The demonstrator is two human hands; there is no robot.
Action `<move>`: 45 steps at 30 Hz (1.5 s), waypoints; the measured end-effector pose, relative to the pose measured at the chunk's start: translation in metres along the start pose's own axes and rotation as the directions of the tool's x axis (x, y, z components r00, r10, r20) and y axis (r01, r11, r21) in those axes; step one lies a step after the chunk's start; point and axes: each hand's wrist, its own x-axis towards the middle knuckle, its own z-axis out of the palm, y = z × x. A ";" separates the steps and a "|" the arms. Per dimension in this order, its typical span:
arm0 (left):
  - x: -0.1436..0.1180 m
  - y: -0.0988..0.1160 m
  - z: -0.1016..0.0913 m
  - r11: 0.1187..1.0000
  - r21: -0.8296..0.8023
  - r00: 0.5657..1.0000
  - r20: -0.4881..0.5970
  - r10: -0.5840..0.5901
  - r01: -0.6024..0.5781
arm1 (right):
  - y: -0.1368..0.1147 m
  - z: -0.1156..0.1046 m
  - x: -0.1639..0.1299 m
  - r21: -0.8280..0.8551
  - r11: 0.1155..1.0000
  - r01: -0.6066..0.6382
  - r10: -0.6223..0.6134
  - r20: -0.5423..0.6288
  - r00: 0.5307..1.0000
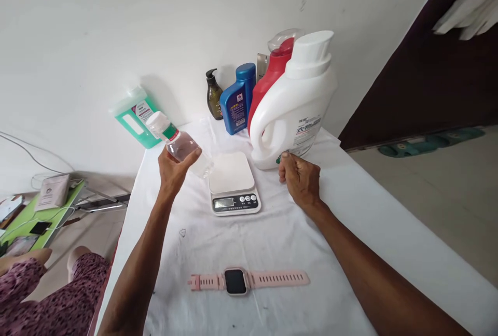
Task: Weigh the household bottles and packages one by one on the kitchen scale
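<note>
Head view: bottle (182, 145) held near scale (236, 204).
Left hand (173, 170): grip wrapped round the bottle's body, probably for security; bottle tilted, base toward scale. Right hand (301, 178): grip curled into a fist, seemingly empty, beside jug (315, 95).

Left of the white scale (231, 172), the left hand (171, 172) is appearing bare at fingers and wrist; the left forearm (142, 253) is showing lean and uncovered, widening toward the elbow; right of the scale, the right hand (302, 179) is showing bare, ridged knuckles; the right forearm (361, 258) is likewise looking slim and uncovered, tapering toward a bare wrist.
</note>
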 end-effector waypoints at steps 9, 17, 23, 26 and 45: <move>-0.023 -0.003 0.051 0.995 0.102 0.993 0.118 0.008 -0.020 | 0.012 0.005 0.001 -0.032 0.999 0.007 -0.008 -0.004 1.000; -0.028 -0.011 0.059 0.989 0.139 0.984 0.178 0.025 -0.050 | 0.015 0.006 0.004 -0.006 1.000 -0.019 0.019 0.011 1.000; -0.027 -0.046 0.027 0.996 -0.091 0.999 0.043 0.013 -0.009 | 0.011 0.004 0.004 0.016 0.999 -0.028 0.028 0.023 0.999; -0.031 -0.075 0.011 0.982 -0.089 0.982 -0.084 -0.172 0.164 | 0.007 0.002 0.003 0.034 0.999 -0.033 0.032 0.034 0.999; -0.038 -0.100 0.001 0.982 0.063 0.984 -0.008 -0.179 0.179 | 0.000 0.001 0.002 0.036 0.994 -0.105 0.104 0.026 0.994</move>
